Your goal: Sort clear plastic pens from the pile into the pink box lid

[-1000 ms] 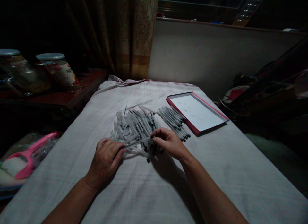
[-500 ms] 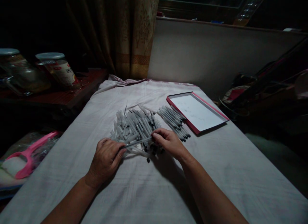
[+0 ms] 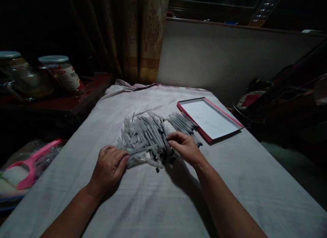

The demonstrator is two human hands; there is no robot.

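In the middle of the cloth lies a loose pile of pens [image 3: 143, 129] with clear, whitish barrels, some dark at one end. My left hand [image 3: 108, 166] is closed on one end of a slim pen [image 3: 141, 149], whose other end points right over the near side of the pile. To the right, my right hand [image 3: 185, 149] hovers at the pile's edge, apart from that pen. Its thumb and fingertips are close together; anything between them is too small to make out. Behind it, a row of pens [image 3: 182, 122] with black ends lies side by side, partly covered by the hand.
A shallow red-rimmed box lid [image 3: 238, 127] with a white inside rests at the right. Jars [image 3: 62, 72] stand on a dark red table at the left. Below them is a pink-handled object [image 3: 30, 163]. A curtain [image 3: 148, 36] and a wall border the far side.
My right hand has let go of the pen's right end and moved slightly right. My left hand, still holding the pen, has shifted a little left.
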